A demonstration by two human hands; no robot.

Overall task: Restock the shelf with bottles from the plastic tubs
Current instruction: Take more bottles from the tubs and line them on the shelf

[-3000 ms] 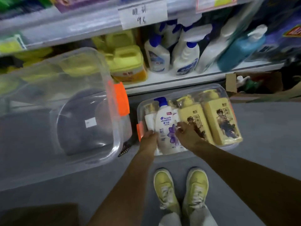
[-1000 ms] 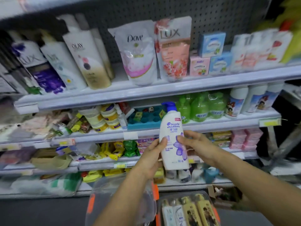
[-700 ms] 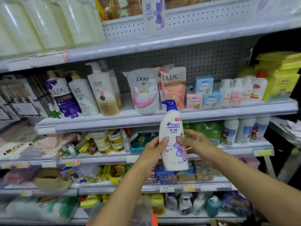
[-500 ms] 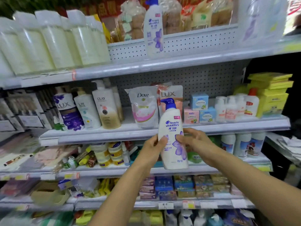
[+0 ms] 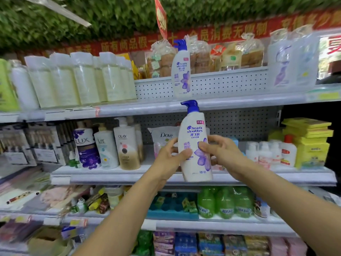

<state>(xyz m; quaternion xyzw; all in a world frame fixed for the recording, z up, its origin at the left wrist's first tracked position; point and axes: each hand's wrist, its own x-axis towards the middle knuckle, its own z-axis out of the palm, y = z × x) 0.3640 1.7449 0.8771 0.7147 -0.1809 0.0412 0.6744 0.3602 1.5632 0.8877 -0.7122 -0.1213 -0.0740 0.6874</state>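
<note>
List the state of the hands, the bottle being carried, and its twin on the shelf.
White shampoo bottle with blue pump: upright, held in the air in front of the shelves.
Left hand: grips the bottle's left side.
Right hand: grips its right side.
Matching white shampoo bottle: standing upright on the top shelf.

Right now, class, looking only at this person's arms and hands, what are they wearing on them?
Nothing visible. The left hand and right hand are bare, with no gloves, rings or watch to be seen. Both forearms are uncovered down to the frame's lower edge, so no sleeves show. The fingers carry no markings.
</note>
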